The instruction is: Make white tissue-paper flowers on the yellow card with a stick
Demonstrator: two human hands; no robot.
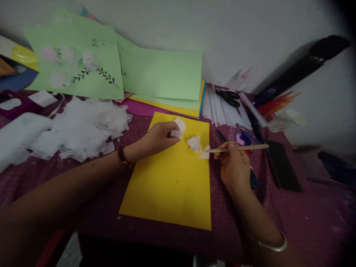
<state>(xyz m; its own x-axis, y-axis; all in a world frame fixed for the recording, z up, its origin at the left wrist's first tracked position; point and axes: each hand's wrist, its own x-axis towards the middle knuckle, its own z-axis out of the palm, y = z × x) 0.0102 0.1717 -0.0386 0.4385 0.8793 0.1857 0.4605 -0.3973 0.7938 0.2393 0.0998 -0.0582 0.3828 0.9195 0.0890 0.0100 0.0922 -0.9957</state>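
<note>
A yellow sheet [172, 185] lies on the cloth-covered table. Over its upper left part, my left hand [162, 137] pinches a piece of white tissue paper [180, 126] between thumb and fingers. Just right of that, a crumpled white tissue piece [194, 144] rests on the sheet. My right hand [235, 165], beside the sheet's right edge, is closed round a wooden stick [251, 147]. At the stick's left tip is a small white paper piece [205, 152], over the sheet's edge.
A heap of white tissue pieces [83, 122] lies at the left. Green sheets [167, 72], one decorated with leafy sprigs, lean against the wall. Black-handled scissors [228, 97] rest on white strips [214, 107] at the back. A dark flat object [283, 167] lies at the right.
</note>
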